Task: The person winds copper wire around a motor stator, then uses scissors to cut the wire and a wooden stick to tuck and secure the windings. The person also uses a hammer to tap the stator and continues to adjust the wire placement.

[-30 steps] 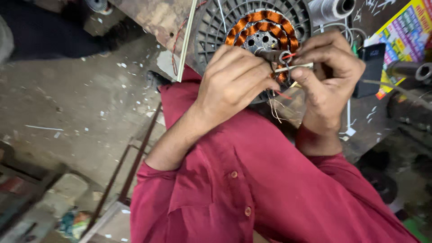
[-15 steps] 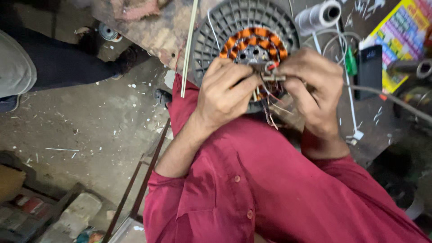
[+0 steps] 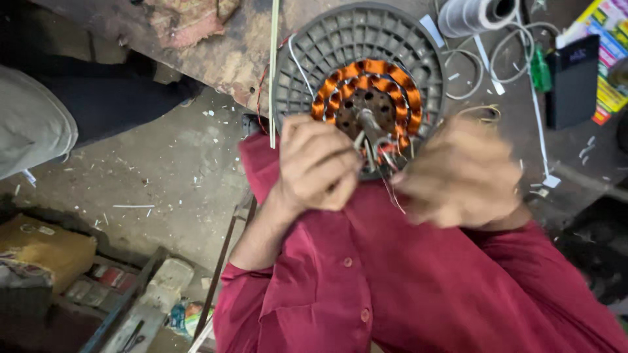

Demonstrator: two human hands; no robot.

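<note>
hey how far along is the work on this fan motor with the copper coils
Done: the orange copper coils already sit all round the ring inside the grey ribbed motor housing. In hand: the left hand and the blurred right hand pinch the loose wire ends at the near edge of the ring. Left: those ends hang untied, and the white thread spool lies unused on the bench.

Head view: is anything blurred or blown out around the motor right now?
Head view: the right hand is smeared by motion blur; the left hand and the copper windings on the grey motor housing stay fairly sharp; lighting is soft, no strong glare.
</note>
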